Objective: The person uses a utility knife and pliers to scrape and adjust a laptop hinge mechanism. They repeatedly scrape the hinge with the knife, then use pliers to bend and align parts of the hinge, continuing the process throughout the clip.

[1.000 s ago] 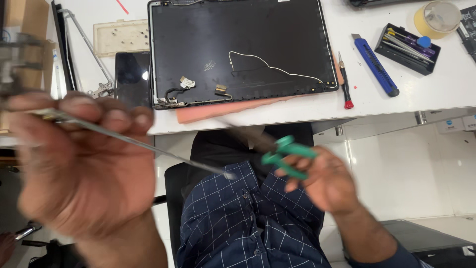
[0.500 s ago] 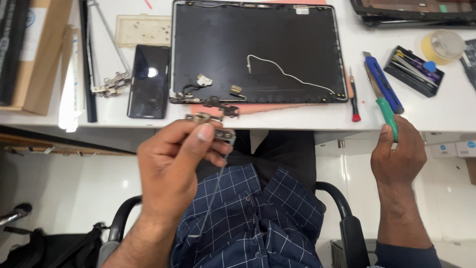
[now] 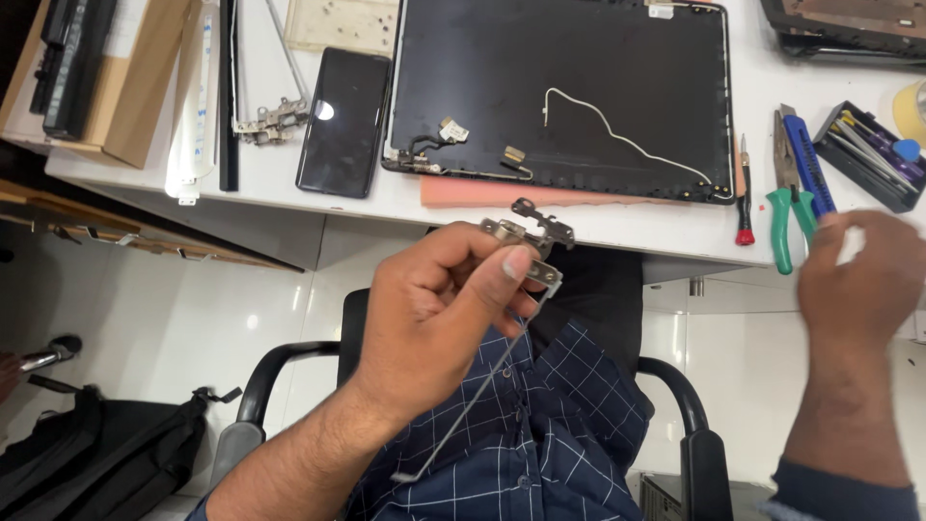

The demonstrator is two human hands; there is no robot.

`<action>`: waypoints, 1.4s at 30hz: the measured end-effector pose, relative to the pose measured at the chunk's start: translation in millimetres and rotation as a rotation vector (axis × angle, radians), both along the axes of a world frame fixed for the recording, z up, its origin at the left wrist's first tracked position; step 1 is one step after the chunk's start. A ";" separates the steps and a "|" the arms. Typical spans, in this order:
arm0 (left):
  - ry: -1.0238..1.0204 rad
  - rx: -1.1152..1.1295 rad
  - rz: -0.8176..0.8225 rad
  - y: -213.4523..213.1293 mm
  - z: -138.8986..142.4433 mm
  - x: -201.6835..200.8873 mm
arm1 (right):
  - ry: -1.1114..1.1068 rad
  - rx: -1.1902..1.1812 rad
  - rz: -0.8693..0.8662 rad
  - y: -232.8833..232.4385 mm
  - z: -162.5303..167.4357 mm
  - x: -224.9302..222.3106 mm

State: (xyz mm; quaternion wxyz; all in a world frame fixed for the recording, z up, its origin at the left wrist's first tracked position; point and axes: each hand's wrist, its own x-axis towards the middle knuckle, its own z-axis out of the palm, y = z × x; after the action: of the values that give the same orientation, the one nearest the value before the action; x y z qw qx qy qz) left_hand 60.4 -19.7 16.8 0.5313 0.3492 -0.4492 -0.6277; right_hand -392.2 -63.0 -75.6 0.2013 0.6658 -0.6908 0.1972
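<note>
Just below the desk's [image 3: 405,207] near edge, the left hand [image 3: 439,309] pinches a metal hinge [image 3: 529,236], its thin rod hanging down. The right hand [image 3: 858,280] is blurry, near the green pliers [image 3: 789,207]; I cannot tell its grip.

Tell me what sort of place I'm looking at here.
Most likely an electronics repair bench. A stripped laptop lid with loose cable lies on the white table, green-handled pliers and a screwdriver beside it, and the left hand holds a metal hinge bracket.
</note>
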 end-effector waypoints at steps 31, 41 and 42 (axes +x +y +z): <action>0.149 0.031 0.190 -99.5 -98.6 -29.8 | -1.241 0.386 -0.111 -63.5 -69.6 -120.8; 0.082 0.257 0.354 -96.5 -88.6 -50.1 | -1.961 0.559 0.234 28.8 -19.1 -92.2; 0.085 0.249 0.363 -99.2 -90.0 -51.9 | -1.981 0.608 0.278 27.6 -13.3 -79.3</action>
State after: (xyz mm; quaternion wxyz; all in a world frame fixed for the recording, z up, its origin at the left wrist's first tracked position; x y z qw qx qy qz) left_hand 8.5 -118.9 -73.2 0.6069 0.4605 -0.2749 -0.5865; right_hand -471.5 -35.4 -88.9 -0.6555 0.3026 -0.4844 0.4941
